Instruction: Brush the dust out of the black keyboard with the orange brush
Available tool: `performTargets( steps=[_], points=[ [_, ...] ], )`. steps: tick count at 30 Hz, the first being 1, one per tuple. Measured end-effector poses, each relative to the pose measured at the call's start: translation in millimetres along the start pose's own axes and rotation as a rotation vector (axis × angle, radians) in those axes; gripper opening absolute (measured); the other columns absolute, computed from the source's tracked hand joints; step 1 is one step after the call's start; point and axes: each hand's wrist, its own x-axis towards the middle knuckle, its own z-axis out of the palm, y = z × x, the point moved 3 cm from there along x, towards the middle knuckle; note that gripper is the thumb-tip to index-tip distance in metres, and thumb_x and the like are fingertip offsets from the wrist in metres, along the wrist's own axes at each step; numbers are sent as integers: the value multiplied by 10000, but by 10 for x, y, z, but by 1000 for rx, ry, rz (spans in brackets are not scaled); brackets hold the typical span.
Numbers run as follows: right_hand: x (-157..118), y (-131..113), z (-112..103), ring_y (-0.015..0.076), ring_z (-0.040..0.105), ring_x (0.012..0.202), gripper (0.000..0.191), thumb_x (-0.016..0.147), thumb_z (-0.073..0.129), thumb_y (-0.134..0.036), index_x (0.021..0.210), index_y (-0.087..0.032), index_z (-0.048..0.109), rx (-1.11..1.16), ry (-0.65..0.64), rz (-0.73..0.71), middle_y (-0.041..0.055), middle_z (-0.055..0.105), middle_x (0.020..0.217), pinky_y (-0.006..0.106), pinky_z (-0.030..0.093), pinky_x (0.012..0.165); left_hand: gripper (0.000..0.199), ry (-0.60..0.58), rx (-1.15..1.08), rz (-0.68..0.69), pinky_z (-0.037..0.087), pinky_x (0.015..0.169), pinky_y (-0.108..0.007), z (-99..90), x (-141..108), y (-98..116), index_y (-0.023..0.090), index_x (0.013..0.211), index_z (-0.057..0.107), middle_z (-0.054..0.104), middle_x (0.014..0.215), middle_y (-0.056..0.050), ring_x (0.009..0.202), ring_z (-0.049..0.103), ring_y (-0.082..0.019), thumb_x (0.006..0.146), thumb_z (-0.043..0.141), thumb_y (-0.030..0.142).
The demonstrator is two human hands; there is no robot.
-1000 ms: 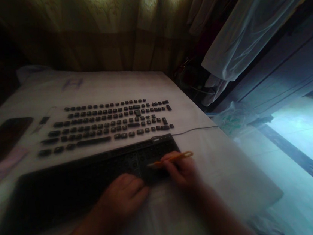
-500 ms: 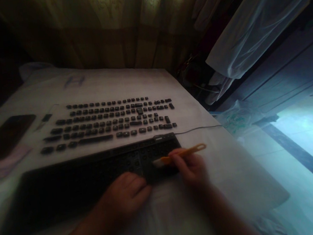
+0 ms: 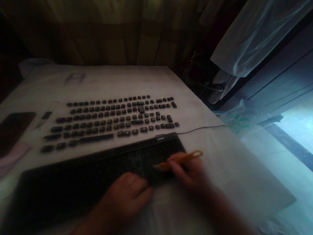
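A black keyboard (image 3: 94,169) with its keycaps off lies across the white-covered table, tilted slightly in my view. My right hand (image 3: 189,172) pinches a small brush (image 3: 189,156) with an orange looped handle. Its pale bristles point left and meet the number-pad end of the keyboard. My left hand (image 3: 128,196) rests on the keyboard's front edge, left of the brush, fingers curled together over it and thumb toward me. Behind the keyboard, loose black keycaps (image 3: 100,122) are laid out in rows, with a long space bar (image 3: 96,138) in the nearest row.
A dark phone (image 3: 8,132) lies on a pink cloth (image 3: 14,160) at the left. Near it is a small tool with a wire loop (image 3: 47,115). The keyboard's cable (image 3: 203,128) runs off the table's right edge. Curtains (image 3: 113,35) hang behind.
The brush tip has moved slightly down over the number-pad area, and its handle lies a little lower and to the left. My left hand has stayed nearly still. The view has shifted slightly.
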Motion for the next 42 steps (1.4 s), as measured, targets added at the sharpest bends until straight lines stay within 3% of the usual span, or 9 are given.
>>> performTargets(
  steps=[8,13,17,26,32,42],
  points=[
    [-21,29,-53,159,672,565,148,916,559,-204,831,-216,680,92,94,60,7,714,690,256,544,536,248,-12,10,1,545,726,-315,-26,41,-4,187,944,651,679,813,-23,762,613,-162,1004,413,154],
    [-21,29,-22,180,704,639,130,907,562,-194,859,-218,680,19,45,-2,28,736,748,283,576,603,269,-21,-1,0,542,720,-324,-50,56,7,178,939,651,683,819,-26,759,613,-169,1008,393,142],
    [-32,17,4,164,677,587,131,902,564,-186,827,-215,668,42,21,5,11,707,694,262,547,557,274,-9,-19,-11,537,739,-329,-22,29,14,176,943,650,675,822,-28,767,603,-170,1012,386,143],
    [-28,9,-38,174,695,644,123,909,556,-206,854,-220,665,50,76,55,20,726,745,283,565,604,291,12,0,-3,537,741,-336,-20,25,-1,185,943,652,682,828,-28,772,605,-177,1015,372,144],
    [-22,15,-23,157,657,543,136,902,556,-189,818,-214,660,43,59,4,4,690,656,255,523,516,301,-29,7,-3,533,727,-326,-47,46,7,188,934,649,678,812,-26,762,607,-174,1023,363,160],
    [-10,13,-35,151,673,557,140,884,573,-166,799,-211,674,74,37,21,3,712,675,240,531,533,289,-22,-6,-4,534,770,-334,-30,27,5,181,949,657,687,847,-26,796,608,-173,1020,378,149]
  ],
)
